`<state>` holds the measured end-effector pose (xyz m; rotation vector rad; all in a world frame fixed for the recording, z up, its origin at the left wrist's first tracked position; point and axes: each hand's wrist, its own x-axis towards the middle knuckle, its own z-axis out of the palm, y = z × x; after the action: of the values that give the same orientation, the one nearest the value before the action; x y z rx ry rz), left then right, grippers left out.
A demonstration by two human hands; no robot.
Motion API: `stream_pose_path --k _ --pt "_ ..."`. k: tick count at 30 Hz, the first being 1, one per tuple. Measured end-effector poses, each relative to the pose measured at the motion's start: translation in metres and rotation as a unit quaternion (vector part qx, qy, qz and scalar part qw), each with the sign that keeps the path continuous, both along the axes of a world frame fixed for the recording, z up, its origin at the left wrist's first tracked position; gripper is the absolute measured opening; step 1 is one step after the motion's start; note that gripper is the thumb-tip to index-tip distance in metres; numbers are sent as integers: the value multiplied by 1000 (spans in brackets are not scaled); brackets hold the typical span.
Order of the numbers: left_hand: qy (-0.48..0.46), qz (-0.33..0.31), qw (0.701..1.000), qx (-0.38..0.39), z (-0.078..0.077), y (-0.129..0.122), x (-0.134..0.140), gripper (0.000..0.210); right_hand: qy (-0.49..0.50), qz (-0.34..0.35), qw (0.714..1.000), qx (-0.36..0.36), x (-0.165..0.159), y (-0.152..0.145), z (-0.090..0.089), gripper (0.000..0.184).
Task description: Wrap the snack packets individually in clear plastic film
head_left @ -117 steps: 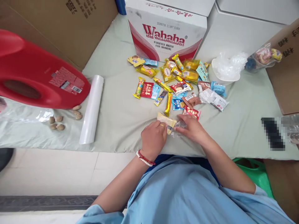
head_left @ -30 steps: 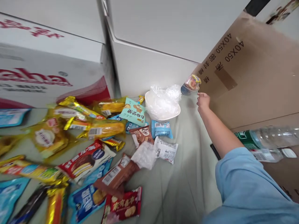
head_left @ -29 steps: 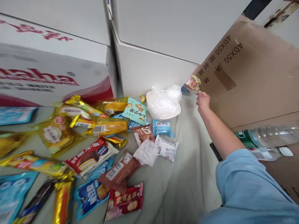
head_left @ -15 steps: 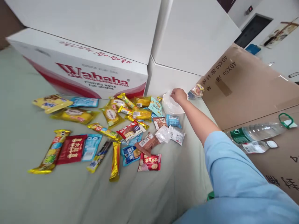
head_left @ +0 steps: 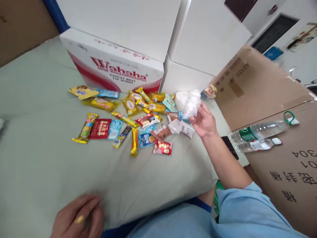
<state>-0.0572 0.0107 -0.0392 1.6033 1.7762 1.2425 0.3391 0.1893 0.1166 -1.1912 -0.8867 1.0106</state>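
Observation:
My right hand (head_left: 205, 121) pinches a crumpled, see-through white plastic bag (head_left: 192, 103) and holds it up. The bag partly covers a white bowl (head_left: 182, 99) behind it. Under that hand lie a blue wrapped snack (head_left: 182, 116), a white printed packet (head_left: 187, 129) and a clear crumpled wrapper (head_left: 174, 126). At the lower left is my left hand (head_left: 78, 216), slightly blurred, with a gold ring on a finger. Its fingers are curled in, and nothing shows in them. Between the hands lies a red snack packet (head_left: 162, 147), apart from both.
Many wrapped snacks, among them a dark red packet (head_left: 100, 129), spread over the pale green cloth (head_left: 49, 158). Behind them stands a Wahaba-style printed water carton (head_left: 116, 67). On the right, a large bottle (head_left: 260, 130) and a smaller bottle (head_left: 259, 144) lie by brown cardboard (head_left: 279, 172).
My right hand has come up out of the bowl and back toward me, bringing the plastic bag. My left hand has entered at the lower left. The view has shifted.

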Motion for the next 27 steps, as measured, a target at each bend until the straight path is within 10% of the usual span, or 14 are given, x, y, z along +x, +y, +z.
stream_pose_path --k 8,14,27 --pt "-211 -172 940 -204 60 18 111 37 162 13 982 -100 -86 -130 -104 32" --pt "-343 -286 868 -217 55 11 157 37 119 26 989 -81 -100 -148 -101 43" --pt "-405 -251 852 -215 59 0 170 38 59 5 996 -71 -99 -157 -106 43"
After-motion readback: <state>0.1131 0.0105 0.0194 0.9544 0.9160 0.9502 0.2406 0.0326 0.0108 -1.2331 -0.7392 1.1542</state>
